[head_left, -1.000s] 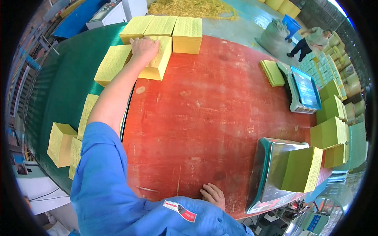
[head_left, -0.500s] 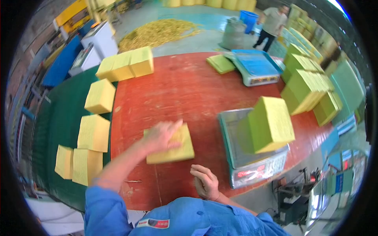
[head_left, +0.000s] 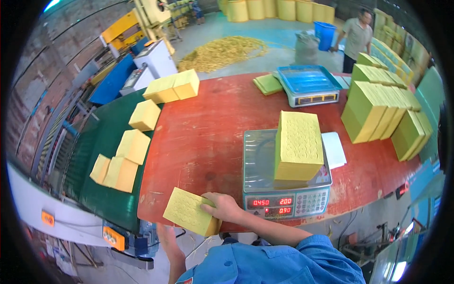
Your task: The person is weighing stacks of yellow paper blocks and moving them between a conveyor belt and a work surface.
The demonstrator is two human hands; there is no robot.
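Right hand (head_left: 222,206) grips a yellow stack (head_left: 191,211) at the red counter's (head_left: 208,137) near edge, fingers closed over its right end. Left hand (head_left: 169,241) hangs open below the edge, just beneath the stack. Scale (head_left: 283,189) just right carries another yellow stack (head_left: 298,144).

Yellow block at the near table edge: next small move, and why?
Probably a short lift and carry to the right. The right hand grips the yellow block, which overhangs the edge of the red table, with the left hand open below it. The scale sits just right, already bearing a yellow stack, so adding it there looks likeliest.
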